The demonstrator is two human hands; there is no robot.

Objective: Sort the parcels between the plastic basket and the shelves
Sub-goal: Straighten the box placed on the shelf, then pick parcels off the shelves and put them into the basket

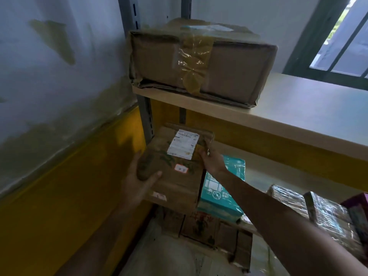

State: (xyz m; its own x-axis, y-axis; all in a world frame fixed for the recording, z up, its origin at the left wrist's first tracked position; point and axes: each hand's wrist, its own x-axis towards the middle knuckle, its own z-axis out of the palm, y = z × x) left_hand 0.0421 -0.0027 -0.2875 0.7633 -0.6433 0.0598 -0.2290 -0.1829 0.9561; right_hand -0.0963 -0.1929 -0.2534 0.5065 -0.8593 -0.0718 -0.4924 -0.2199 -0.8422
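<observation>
A brown cardboard parcel [175,176] with a white shipping label is held between both hands at the left end of the middle shelf. My left hand [139,182] grips its near left corner, thumb on top. My right hand [212,160] holds its right edge, fingers curled round it. A large taped cardboard box [201,62] sits on the top shelf [298,108]. A teal plastic mailer [221,196] lies just right of the held parcel. The plastic basket is out of view.
Several film-wrapped parcels [322,212] lie at the right of the middle shelf. Flat cardboard boxes [209,230] sit on the level below. A grey metal upright [145,108] and the white-and-yellow wall [59,136] close in on the left. A window [346,40] is at the top right.
</observation>
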